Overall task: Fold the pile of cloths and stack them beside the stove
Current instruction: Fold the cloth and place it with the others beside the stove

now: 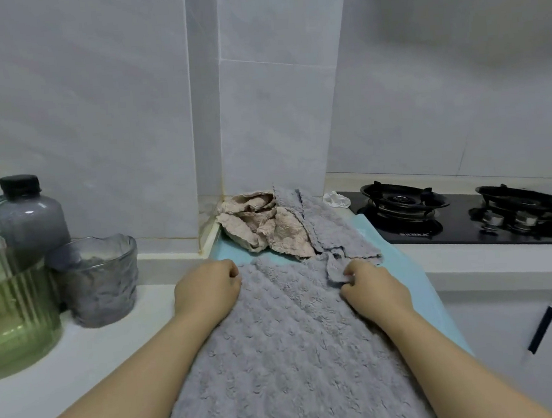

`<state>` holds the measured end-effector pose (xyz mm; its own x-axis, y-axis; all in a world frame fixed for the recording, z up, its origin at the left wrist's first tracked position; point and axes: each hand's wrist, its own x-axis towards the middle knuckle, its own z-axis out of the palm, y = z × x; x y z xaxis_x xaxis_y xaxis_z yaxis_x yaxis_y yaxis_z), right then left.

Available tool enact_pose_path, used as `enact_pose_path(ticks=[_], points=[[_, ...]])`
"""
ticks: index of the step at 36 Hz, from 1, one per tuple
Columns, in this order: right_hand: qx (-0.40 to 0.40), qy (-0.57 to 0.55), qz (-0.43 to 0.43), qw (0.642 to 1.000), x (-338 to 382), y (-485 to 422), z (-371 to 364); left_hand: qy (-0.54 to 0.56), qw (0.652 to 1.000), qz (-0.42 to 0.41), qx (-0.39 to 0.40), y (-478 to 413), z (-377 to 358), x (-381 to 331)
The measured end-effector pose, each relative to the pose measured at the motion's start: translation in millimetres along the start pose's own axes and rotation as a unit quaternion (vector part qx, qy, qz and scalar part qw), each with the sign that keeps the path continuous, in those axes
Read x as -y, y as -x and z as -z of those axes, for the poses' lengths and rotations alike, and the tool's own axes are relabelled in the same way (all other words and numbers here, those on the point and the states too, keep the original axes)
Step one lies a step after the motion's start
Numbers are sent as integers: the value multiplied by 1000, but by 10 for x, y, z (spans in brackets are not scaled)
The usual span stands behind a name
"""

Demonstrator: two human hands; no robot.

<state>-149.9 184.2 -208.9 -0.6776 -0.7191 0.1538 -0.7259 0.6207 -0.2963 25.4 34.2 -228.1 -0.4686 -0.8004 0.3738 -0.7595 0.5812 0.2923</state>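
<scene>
A grey fluffy cloth point(281, 343) lies spread lengthwise on the counter in front of me, over a light blue cloth point(404, 264). My left hand point(208, 289) grips its far left corner with curled fingers. My right hand point(370, 287) pinches its far right corner, where the fabric bunches. Behind them lies the pile: a crumpled beige cloth point(259, 224) and another grey cloth point(334, 230), against the tiled pillar. The black gas stove point(470, 213) sits to the right.
A green ribbed glass point(11, 311), a grey textured glass point(99, 279) and a grey bottle with a black cap point(29, 215) stand on the white counter at left. A white crumpled scrap point(336, 199) lies by the stove's left corner. A cabinet handle point(542, 329) is below right.
</scene>
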Motion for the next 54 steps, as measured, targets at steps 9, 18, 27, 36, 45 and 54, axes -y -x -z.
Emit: enact_pose_path(ticks=[9, 18, 27, 36, 45, 54], points=[[-147, -256, -81, 952, -116, -229, 69, 30, 998, -57, -3, -19, 4, 10], [-29, -162, -57, 985, -16, -83, 16, 14, 990, -132, 55, 94, -15, 6], [-11, -170, 62, 983, -75, 386, 128, 100, 977, -188, -25, 284, 112, 40], [-5, -165, 176, 971, -293, 1018, 168, 195, 944, -252, 84, 904, 470, 201], [103, -155, 218, 958, -473, 1217, 292, 163, 924, -250, 240, 1242, 662, 389], [135, -69, 253, 955, -484, 1275, 298, 184, 905, -247, 294, 1302, 708, 378]])
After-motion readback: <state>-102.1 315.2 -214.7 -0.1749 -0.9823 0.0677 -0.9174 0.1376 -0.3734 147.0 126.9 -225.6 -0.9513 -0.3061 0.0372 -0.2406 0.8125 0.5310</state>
